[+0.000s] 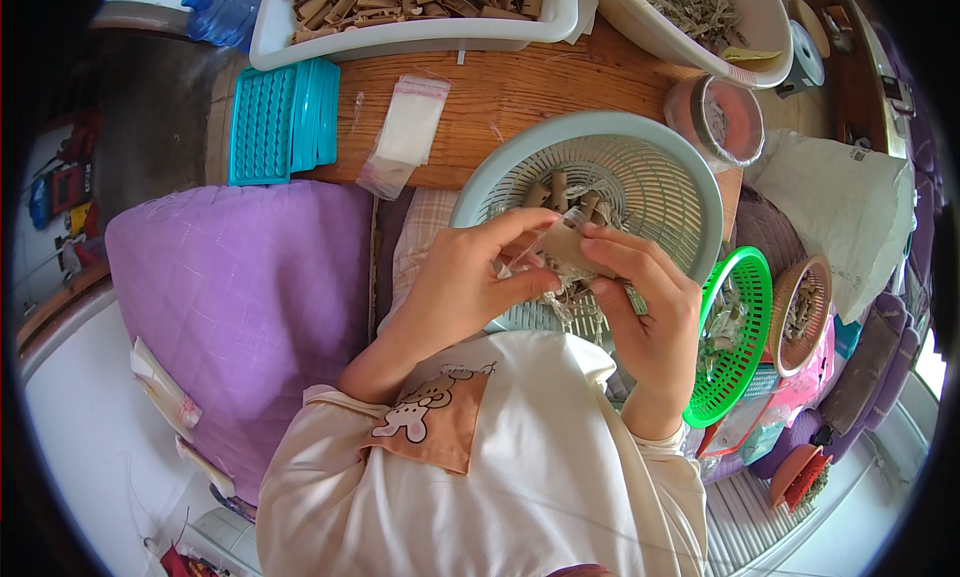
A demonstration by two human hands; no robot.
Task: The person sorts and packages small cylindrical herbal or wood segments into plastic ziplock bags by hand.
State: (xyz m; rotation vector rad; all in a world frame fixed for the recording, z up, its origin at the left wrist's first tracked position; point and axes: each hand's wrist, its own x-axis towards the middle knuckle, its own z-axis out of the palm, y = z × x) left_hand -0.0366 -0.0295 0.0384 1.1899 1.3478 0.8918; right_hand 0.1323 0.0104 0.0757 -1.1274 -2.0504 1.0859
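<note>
Both my hands meet over a large grey-green plastic basket [620,127]. A short brown piece, like a half tube [570,247], lies between them. My right hand [655,302] pinches its right end between thumb and fingers. Thumb and forefinger of my left hand [475,272] are closed at its left end, beside some thin clear plastic [515,255]; how much of that they grip is hard to see. Beneath the hands, pale stringy strips [578,285] and several more brown pieces [538,195] lie in the basket, partly hidden by my fingers.
On the wooden table [560,77] are a white tub of brown pieces [410,35], stacked turquoise trays [285,122] and clear bags [412,122]. A tub of dry strips [775,69] and a pink cup [735,142] stand right. Green [755,347] and brown baskets [822,277] sit nearer.
</note>
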